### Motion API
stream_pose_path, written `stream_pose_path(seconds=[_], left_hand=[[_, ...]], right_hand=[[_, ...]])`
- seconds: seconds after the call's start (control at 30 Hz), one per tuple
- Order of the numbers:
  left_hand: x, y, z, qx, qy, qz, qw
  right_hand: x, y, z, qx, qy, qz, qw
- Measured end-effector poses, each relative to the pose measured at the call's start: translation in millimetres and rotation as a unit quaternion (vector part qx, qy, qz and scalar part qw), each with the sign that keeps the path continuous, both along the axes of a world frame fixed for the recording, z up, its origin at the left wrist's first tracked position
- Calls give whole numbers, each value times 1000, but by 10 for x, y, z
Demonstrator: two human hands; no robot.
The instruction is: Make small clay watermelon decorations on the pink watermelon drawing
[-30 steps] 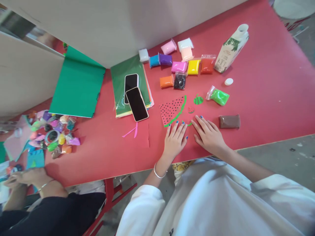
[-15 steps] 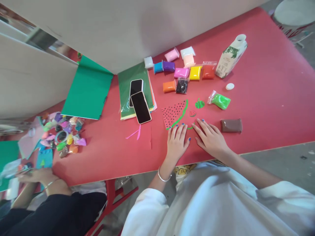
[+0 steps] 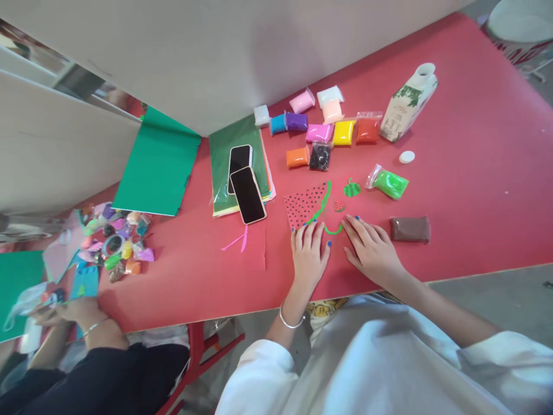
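On the red table, my left hand (image 3: 309,253) lies palm down with its fingers stretched out, the tips at the lower edge of a flat watermelon slice (image 3: 305,202) with black dots and a green rind. My right hand (image 3: 372,248) also rests flat, fingers extended. Its fingertips are at the right end of a thin, curved green clay strip (image 3: 332,231); the left end runs close to my left fingers, and I cannot tell whether they touch it. A small striped green melon (image 3: 352,188) and a tiny red slice (image 3: 339,206) sit just above.
Brown clay (image 3: 409,229) and green clay (image 3: 390,183) packs lie right, near a white cap (image 3: 406,157) and an open carton (image 3: 408,104). Phones (image 3: 248,196) rest on paper sheets (image 3: 219,167). At left, a co-worker's hands (image 3: 80,311) work near a clay pile (image 3: 118,242).
My left hand has slid slightly left, and more of the green strip shows between my hands. My right hand stays by the strip's right end. The whole view has shifted a little.
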State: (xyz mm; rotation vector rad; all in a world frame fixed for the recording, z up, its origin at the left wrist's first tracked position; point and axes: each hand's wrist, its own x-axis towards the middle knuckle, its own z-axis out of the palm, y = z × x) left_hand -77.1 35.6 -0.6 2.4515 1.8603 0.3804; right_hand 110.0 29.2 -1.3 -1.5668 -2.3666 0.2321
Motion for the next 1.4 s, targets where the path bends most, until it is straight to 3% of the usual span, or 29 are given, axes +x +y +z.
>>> stream_pose_path(seconds=[0.17, 0.3, 0.37, 0.5, 0.67, 0.8, 0.9, 0.97, 1.03, 1.1, 1.2, 1.27, 1.4], left_hand=[[-7, 18, -8, 23, 0, 0, 1000], [-19, 34, -14, 38, -10, 4, 999], [-22, 36, 0, 36, -17, 7, 999], [-8, 13, 48, 34, -35, 10, 999], [64, -53, 100, 36, -80, 20, 996], [111, -75, 192, 50, -124, 8, 991], [112, -13, 324, 70, -178, 9, 982], [112, 85, 439, 53, -238, 23, 970], [127, 221, 564, 5, -321, 42, 946], [164, 364, 687, -57, -417, 58, 905], [252, 504, 838, -152, -506, 36, 848], [318, 510, 902, -192, -487, -4, 852], [414, 372, 921, -190, -391, -8, 901]], right_hand=[[84, 251, 235, -17, 35, 19, 999], [233, 905, 488, 40, 49, 5, 998], [288, 1300, 559, 32, 16, -29, 999], [280, 1943, 544, -70, -83, -123, 986], [201, 2288, 488, -92, -127, -194, 968], [257, 2187, 580, -90, -121, -178, 972], [390, 1850, 684, -78, -102, -156, 979], [496, 1547, 744, -11, -54, -110, 992], [587, 1250, 789, 63, -20, -76, 995], [649, 1011, 819, 112, 15, 0, 994], [700, 773, 834, 127, 26, 140, 982], [725, 664, 825, 115, 7, 196, 974], [765, 487, 781, 83, 0, 217, 973]])
